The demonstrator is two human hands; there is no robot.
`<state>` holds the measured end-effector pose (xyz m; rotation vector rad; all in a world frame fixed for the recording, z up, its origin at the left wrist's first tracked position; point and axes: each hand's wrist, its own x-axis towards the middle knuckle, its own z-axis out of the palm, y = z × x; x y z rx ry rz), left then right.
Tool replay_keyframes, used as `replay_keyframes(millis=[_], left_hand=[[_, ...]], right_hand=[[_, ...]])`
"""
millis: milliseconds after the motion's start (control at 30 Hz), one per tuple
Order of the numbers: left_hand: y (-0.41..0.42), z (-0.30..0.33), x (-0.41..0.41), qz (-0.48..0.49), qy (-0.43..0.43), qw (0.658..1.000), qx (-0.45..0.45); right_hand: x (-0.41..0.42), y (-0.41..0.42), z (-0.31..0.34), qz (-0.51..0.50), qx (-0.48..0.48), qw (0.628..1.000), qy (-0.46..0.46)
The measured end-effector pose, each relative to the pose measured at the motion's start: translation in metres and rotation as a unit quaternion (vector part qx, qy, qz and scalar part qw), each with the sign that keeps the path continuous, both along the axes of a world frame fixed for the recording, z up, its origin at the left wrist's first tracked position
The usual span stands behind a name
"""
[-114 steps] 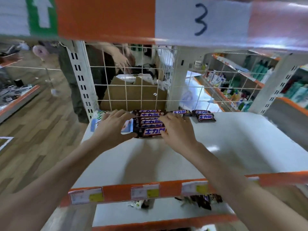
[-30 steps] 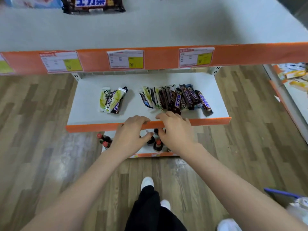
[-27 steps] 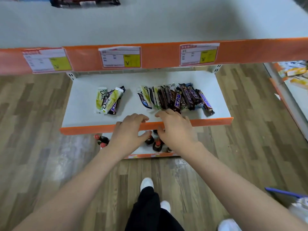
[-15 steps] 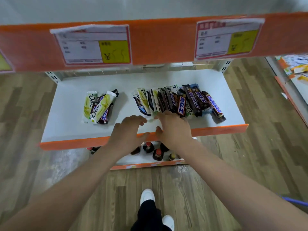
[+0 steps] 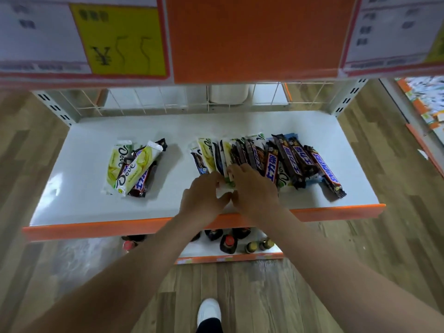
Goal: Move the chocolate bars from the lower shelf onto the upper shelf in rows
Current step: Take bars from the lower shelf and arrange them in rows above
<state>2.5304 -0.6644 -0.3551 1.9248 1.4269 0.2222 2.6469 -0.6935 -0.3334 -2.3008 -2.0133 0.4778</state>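
On the white lower shelf [image 5: 79,207] lies a long heap of chocolate bars [image 5: 288,162], brown Snickers mixed with pale green Dove packs, leaning on one another. A smaller pile of Dove and Snickers bars [image 5: 131,168] lies to its left. My left hand [image 5: 204,195] and my right hand [image 5: 254,188] meet at the near left end of the long heap. Their fingers curl round the near ends of pale Dove packs there. The upper shelf shows only as its orange front edge [image 5: 252,37] with price labels across the top of the view.
A wire grid [image 5: 168,102] backs the lower shelf, with grey slotted posts at both sides. Below it a lowest shelf holds several dark bottles [image 5: 228,243]. Wooden floor lies all round, and another shelf unit stands at the far right [image 5: 422,102]. My white shoe [image 5: 208,311] is below.
My view dropped from the upper shelf to the lower one and came closer. Both hands moved from the shelf's orange front edge forward onto the long heap and closed on the pale packs.
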Motion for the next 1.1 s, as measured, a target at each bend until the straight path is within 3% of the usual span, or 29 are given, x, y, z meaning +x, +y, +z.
replay_keyframes(millis=[233, 367, 567, 933, 1033, 1100], left_hand=[[0.011, 0.003, 0.023, 0.073, 0.078, 0.994, 0.007], [0.020, 0.000, 0.017, 0.095, 0.020, 0.994, -0.044], [0.022, -0.004, 0.001, 0.105, -0.011, 0.993, -0.047], [0.039, -0.019, -0.058, 0.357, -0.071, 0.931, -0.020], [0.036, -0.015, -0.056, 0.327, -0.054, 0.943, 0.027], [0.034, -0.012, -0.054, 0.235, -0.011, 0.965, 0.117]], right_hand=[[0.006, -0.003, -0.010, 0.026, 0.011, 0.999, -0.035], [0.008, 0.006, -0.011, 0.043, 0.015, 0.997, -0.058], [0.004, 0.013, -0.017, 0.046, 0.046, 0.997, -0.039], [-0.027, 0.023, -0.017, 0.205, -0.008, 0.977, 0.054], [-0.025, 0.033, -0.016, 0.175, 0.017, 0.983, 0.057], [-0.019, 0.041, -0.017, 0.161, 0.015, 0.986, 0.030]])
